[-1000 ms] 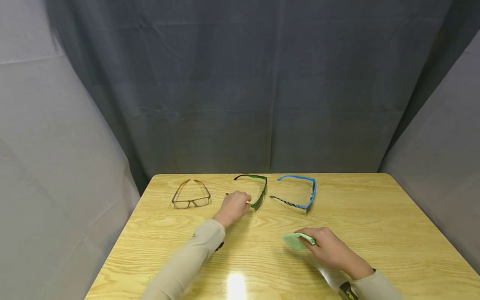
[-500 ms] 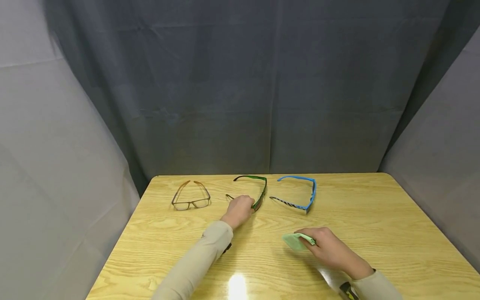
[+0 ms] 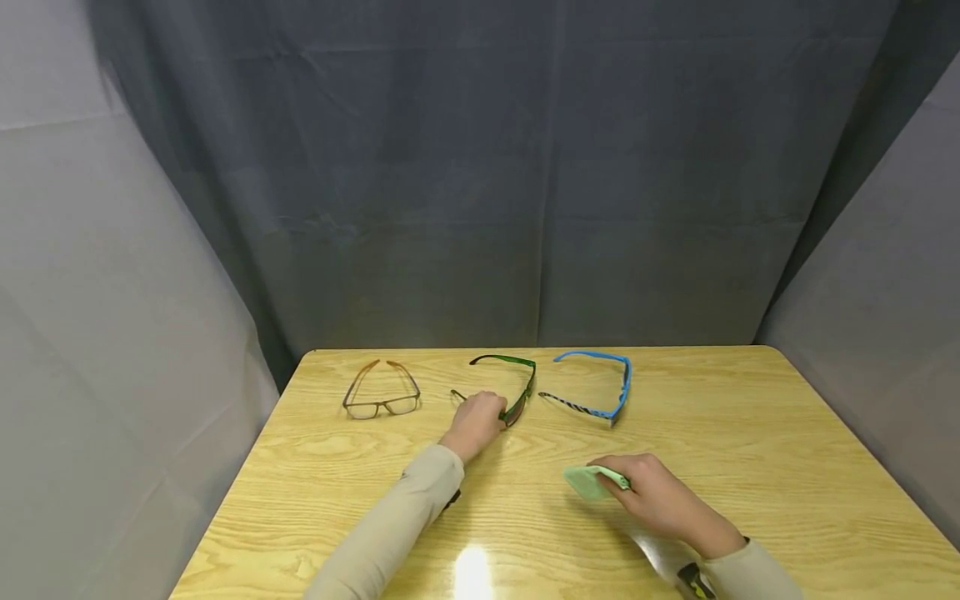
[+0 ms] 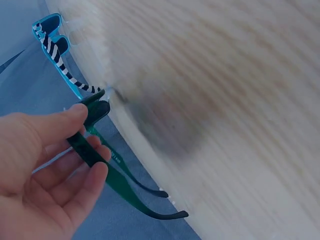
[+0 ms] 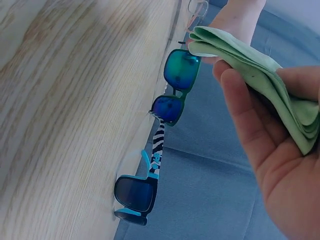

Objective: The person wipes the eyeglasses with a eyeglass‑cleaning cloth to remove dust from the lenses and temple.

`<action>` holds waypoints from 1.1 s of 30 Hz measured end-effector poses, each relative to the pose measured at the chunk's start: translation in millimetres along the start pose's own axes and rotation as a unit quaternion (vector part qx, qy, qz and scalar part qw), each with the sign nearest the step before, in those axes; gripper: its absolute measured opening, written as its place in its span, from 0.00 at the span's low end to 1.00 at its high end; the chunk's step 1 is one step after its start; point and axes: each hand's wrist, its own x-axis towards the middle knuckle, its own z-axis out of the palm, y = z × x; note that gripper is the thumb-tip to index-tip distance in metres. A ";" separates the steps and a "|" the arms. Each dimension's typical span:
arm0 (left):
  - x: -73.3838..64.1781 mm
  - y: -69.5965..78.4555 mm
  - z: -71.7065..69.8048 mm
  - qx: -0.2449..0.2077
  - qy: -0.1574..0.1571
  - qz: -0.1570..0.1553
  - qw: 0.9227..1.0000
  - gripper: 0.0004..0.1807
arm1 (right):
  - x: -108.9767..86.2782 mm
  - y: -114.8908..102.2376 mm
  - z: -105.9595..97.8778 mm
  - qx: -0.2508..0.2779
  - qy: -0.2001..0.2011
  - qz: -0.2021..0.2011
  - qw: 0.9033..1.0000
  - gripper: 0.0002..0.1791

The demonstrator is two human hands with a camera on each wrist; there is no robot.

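Observation:
My left hand (image 3: pixel 476 423) pinches the green-framed sunglasses (image 3: pixel 529 385) near a hinge, thumb on one side and fingers on the other. Both of their arms stand unfolded, with dark tips, in the left wrist view; the mirrored blue-green lenses (image 5: pixel 181 70) show in the right wrist view. Lower right, my right hand (image 3: pixel 654 493) grips a folded light green cloth (image 3: pixel 588 482) between thumb and fingers, over the table. Several layers of the cloth show in the right wrist view.
Blue sunglasses (image 3: pixel 627 385) with one zebra-striped arm lie unfolded right of the green pair. Clear-lens eyeglasses (image 3: pixel 384 407) with brownish arms lie to the left. The wooden table (image 3: pixel 360 483) ends at a grey curtain (image 3: pixel 420 208), with pale cloth walls on both sides.
My left hand has moved slightly right and toward me along the green sunglasses' near arm, and now grips them by the hinge. The sunglasses have shifted a little. My right hand stays still.

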 end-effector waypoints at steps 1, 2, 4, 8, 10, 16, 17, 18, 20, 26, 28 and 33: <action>-0.8 -1.0 -0.8 0.001 0.005 0.003 1.000 0.06 | 0.1 0.0 0.1 0.002 -0.001 0.000 1.000 0.10; -1.8 -1.9 -1.7 0.001 0.009 0.005 1.000 0.05 | 0.2 0.0 0.2 0.002 -0.002 0.000 1.000 0.10; -3.4 -3.9 -3.5 0.008 0.022 0.013 1.000 0.04 | 0.4 0.1 0.5 0.005 -0.006 0.002 1.000 0.10; -6.8 -7.3 -8.1 0.028 0.045 0.031 0.998 0.04 | 1.0 0.1 1.2 0.012 -0.014 0.005 1.000 0.10; -8.7 -8.3 -10.7 0.043 0.059 0.042 0.996 0.04 | 1.3 -0.2 1.8 0.011 -0.015 0.005 1.000 0.10; -13.9 -9.9 -18.5 0.092 0.107 0.064 0.988 0.04 | 2.5 -2.9 3.5 0.002 -0.012 0.002 1.000 0.10; -14.5 -10.3 -19.8 0.098 0.114 0.067 0.986 0.04 | 2.7 -3.6 3.7 0.001 -0.012 0.002 1.000 0.10; -15.3 -10.6 -21.5 0.101 0.120 0.069 0.985 0.04 | 2.9 -4.2 3.9 0.001 -0.013 0.001 1.000 0.10; -16.0 -10.8 -26.0 0.103 0.127 0.072 0.984 0.04 | 3.4 -5.4 3.5 0.001 -0.015 0.003 1.000 0.10; -19.0 -11.5 -42.3 0.070 0.152 0.071 0.983 0.03 | 3.4 -5.3 2.8 -0.002 -0.025 0.020 0.999 0.10; -20.0 -13.2 -46.6 0.047 0.167 0.072 0.982 0.04 | 3.0 -4.7 3.0 -0.003 -0.025 0.021 0.999 0.10; -23.5 -19.9 -55.5 -0.025 0.205 0.078 0.975 0.07 | 3.0 -2.6 3.5 -0.004 -0.017 0.019 1.000 0.10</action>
